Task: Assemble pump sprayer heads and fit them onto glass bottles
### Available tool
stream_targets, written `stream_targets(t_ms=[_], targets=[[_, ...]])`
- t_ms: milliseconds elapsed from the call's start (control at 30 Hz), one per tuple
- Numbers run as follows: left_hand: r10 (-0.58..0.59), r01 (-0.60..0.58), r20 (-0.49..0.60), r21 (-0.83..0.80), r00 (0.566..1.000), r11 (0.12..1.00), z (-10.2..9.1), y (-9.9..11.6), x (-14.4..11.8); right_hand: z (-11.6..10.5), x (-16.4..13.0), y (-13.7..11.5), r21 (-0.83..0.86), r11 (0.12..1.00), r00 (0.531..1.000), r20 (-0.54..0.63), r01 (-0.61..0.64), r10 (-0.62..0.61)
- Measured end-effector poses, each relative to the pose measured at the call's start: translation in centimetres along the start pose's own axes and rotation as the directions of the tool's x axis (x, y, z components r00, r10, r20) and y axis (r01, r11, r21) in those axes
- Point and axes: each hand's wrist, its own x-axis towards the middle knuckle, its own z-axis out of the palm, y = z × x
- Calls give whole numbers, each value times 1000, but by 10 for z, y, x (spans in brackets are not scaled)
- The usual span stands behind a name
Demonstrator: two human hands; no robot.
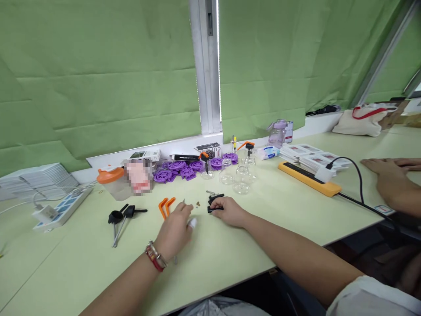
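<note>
My left hand (176,230), with a white wrap on one fingertip, hovers low over the table, its thumb apart from the fingers and nothing visible between them. Partly behind it are orange bent handles (167,205), and tiny brass-coloured pieces (198,204) lie just beyond its fingertips. My right hand (230,212) has its fingers closed on a small black plastic part (213,210) at the table top. Beside those fingers lie more black parts (212,199) and metal springs (212,193). A metal rod (175,260) pokes out below my left hand.
Black-headed metal rods (118,221) lie to the left. Purple plastic wheels (177,166) and clear glass jars (241,184) stand behind. A yellow power strip (309,179) with a cable sits right, near another person's hands (381,169). A white power strip (64,208) is at left.
</note>
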Motion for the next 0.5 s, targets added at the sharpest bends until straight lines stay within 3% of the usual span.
stream_targets(t_ms=[67,167,300,500], targets=[[8,5,116,-112,993,994,10,13,14,-4,1,2,16,1000,1000,17,9,-10],[-83,117,252,-121,964,986,28,23,31,-8,1,3,-2,1000,999,24,22,-22],[-115,143,175,-153,978,978,45,23,38,-9,0,2,-7,1000,999,42,26,-26],[-101,125,119,-215,988,969,48,19,36,-7,3,6,-1,1000,999,35,15,-15]])
